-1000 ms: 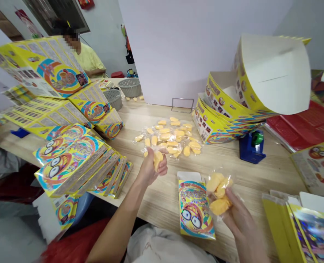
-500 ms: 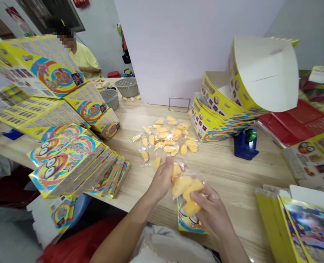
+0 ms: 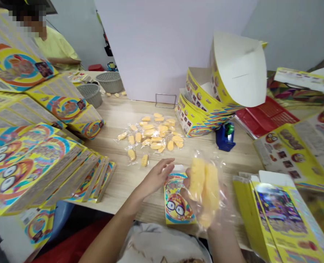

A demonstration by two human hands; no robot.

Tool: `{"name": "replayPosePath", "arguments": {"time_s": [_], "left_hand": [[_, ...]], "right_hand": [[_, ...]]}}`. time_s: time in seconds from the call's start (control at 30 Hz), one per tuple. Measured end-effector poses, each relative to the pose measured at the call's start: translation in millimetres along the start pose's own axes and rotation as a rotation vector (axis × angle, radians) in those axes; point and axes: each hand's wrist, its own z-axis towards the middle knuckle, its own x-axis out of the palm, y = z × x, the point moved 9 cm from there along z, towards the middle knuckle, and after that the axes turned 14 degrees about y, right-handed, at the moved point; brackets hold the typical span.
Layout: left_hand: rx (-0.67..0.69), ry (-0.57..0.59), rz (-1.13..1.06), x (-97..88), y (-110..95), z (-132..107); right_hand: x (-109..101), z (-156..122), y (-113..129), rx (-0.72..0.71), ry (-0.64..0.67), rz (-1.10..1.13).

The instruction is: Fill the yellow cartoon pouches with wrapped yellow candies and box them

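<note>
My right hand (image 3: 191, 195) is wrapped around several yellow pieces in clear plastic wrappers (image 3: 204, 179), lifted close to the camera; the wrappers hide part of its fingers. My left hand (image 3: 157, 175) has its fingers stretched out and holds nothing I can see. Its fingertips are at the top left corner of a small printed box (image 3: 178, 204), whose white end flap shows. That yellow and blue box lies face up at the table's front edge, partly behind my right hand. More wrapped yellow pieces (image 3: 153, 135) lie loosely spread beyond my left hand.
Stacked printed boxes (image 3: 54, 164) crowd the left. At the back right are nested card trays (image 3: 202, 106) and a blue tape dispenser (image 3: 225, 137). Flat boxes (image 3: 279, 215) stand at right, a red basket (image 3: 266, 113) behind. A person in yellow (image 3: 57, 45) sits beyond grey baskets (image 3: 109, 82).
My right hand has risen towards the camera with the wrapped pieces. My left hand has come away from them, its fingers now straighter. The view has swung right, and more of the box shows.
</note>
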Motion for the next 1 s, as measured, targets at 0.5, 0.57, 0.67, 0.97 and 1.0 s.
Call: {"name": "replayPosePath", "arguments": {"time_s": [0.5, 0.57, 0.67, 0.97, 1.0], "left_hand": [[-0.003, 0.298, 0.780, 12.9, -3.2, 5.9], [0.012, 0.344, 0.810, 18.6, -6.3, -0.1], [0.032, 0.305, 0.642, 18.0, -5.5, -12.2], [-0.067, -0.003, 0.178, -15.7, 10.5, -29.5], [-0.061, -0.003, 0.169, -15.9, 10.4, -30.0]], "right_hand": [[-46.3, 46.1, 19.8, -0.073, 0.141, -0.625], [-36.1, 48.8, 8.1, -0.050, 0.275, -0.773], [-31.2, 43.4, -8.9, 0.012, 0.378, -0.873], [-27.2, 61.5, -2.1, 0.043, 0.455, -0.833], [-27.8, 63.3, 3.1, 0.008, 0.407, -0.840]]}}
